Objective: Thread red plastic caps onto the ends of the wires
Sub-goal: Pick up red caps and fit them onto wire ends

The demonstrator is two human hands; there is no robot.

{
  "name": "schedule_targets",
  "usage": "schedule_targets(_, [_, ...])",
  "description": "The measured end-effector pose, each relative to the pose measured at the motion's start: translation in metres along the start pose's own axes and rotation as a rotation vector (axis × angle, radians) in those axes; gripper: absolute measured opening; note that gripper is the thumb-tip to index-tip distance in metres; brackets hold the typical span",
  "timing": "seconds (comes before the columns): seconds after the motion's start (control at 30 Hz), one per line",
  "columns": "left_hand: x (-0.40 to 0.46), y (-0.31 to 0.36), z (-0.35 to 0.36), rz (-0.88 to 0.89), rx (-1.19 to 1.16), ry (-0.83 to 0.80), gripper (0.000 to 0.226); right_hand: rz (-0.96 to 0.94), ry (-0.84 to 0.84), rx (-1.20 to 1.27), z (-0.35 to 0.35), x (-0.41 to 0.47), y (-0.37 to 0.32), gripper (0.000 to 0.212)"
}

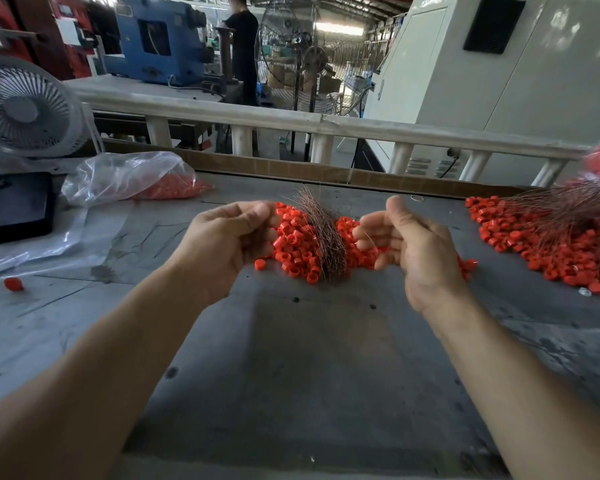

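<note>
A heap of red plastic caps (pixel 293 251) lies mid-table with a bundle of thin copper wires (pixel 323 233) laid across it. My left hand (pixel 227 239) hovers at the heap's left edge. Its thumb and curled fingers close on what looks like a red cap (pixel 278 219). My right hand (pixel 409 245) is at the heap's right edge with its fingers curled, pinching a single fine wire (pixel 370 240) at the fingertips. A second heap of caps with wires (pixel 551 244) lies at the right.
A clear plastic bag of red caps (pixel 136 180) lies at the back left beside a black tray (pixel 14 206) and a white fan (pixel 25 109). One stray cap (pixel 14 284) sits at the left. A cardboard strip (pixel 291 169) edges the table's far side.
</note>
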State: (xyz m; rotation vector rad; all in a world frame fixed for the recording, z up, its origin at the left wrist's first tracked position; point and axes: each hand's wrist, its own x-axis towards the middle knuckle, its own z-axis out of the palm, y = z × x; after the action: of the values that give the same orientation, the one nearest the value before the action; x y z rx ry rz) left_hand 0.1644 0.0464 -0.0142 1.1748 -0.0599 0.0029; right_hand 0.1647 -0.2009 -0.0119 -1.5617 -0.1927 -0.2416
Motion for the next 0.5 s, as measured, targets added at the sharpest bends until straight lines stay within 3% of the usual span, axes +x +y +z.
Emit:
schedule_targets(0.1, [-0.004,-0.008,0.008,0.033,0.231,-0.049,0.012,0.127,-0.137,-0.022,0.003,-0.003,-0.001,0.038])
schedule_targets(0.2, [-0.009,-0.014,0.018,0.066,0.321,-0.102,0.006,0.1,-0.242,-0.181,0.015,-0.01,0.001,0.027])
schedule_targets(0.33, [-0.013,-0.018,0.026,0.117,0.381,-0.124,0.005,0.036,-0.267,-0.19,0.031,-0.015,0.0,0.006])
schedule_targets(0.5, [-0.013,-0.019,0.025,0.195,0.439,-0.102,0.006,-0.028,-0.21,-0.361,0.031,-0.017,0.0,0.006])
